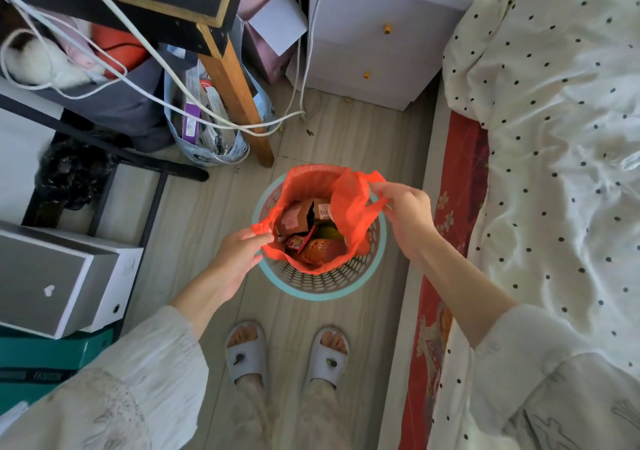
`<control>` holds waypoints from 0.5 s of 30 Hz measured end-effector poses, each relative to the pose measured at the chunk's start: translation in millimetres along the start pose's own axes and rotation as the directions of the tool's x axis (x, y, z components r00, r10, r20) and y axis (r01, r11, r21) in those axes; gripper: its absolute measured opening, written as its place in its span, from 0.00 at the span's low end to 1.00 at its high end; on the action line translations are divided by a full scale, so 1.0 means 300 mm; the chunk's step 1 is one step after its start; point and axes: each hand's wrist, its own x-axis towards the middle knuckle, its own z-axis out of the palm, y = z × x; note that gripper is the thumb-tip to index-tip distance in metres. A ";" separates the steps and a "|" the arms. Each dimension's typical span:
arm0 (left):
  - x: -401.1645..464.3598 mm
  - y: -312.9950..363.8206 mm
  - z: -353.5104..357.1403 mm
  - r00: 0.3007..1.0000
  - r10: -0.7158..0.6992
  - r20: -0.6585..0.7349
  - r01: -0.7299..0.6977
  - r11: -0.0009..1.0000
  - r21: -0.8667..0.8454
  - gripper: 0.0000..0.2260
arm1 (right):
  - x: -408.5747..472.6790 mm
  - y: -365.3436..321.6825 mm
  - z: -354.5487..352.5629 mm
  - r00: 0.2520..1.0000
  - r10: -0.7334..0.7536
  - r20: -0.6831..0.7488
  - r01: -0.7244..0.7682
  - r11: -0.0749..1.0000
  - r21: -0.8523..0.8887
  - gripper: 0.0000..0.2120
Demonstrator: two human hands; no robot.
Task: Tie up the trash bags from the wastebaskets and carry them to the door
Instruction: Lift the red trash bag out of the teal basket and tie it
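An orange trash bag (348,203) sits in a round mesh wastebasket (322,281) with a teal rim on the floor between my feet and a desk leg. The bag is open, with cardboard boxes and a can inside. My left hand (235,259) pinches the bag's left handle at the basket's left rim. My right hand (405,217) pinches the right handle, lifted above the right rim. The bag's edges are pulled up off the basket rim.
A wooden desk leg (239,92) and a blue tote bag (207,127) with white cables stand behind the basket. A white drawer unit (374,44) is at the back. The bed (554,137) runs along the right. Boxes (59,283) are stacked at the left.
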 end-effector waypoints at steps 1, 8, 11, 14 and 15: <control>-0.002 0.000 0.002 1.000 0.014 0.020 -0.015 0.999 0.029 0.12 | -0.006 -0.007 0.009 0.999 0.050 0.015 -0.052 0.990 0.134 0.07; -0.045 0.055 0.037 0.989 0.065 0.135 -0.073 0.996 0.058 0.13 | -0.047 -0.057 -0.016 0.905 0.352 0.238 -0.392 0.908 0.149 0.10; -0.079 0.075 0.042 0.988 0.073 0.136 -0.065 0.996 -0.062 0.07 | -0.083 -0.104 -0.030 0.966 0.185 0.182 -0.195 0.980 0.036 0.12; -0.117 0.112 0.051 0.987 0.107 0.121 -0.090 0.986 -0.143 0.07 | -0.141 -0.146 -0.037 0.982 0.038 0.186 -0.038 0.999 -0.004 0.15; -0.131 0.126 0.053 0.987 0.125 0.106 -0.105 0.979 -0.177 0.08 | -0.161 -0.158 -0.039 0.978 0.007 0.209 -0.015 0.999 0.035 0.15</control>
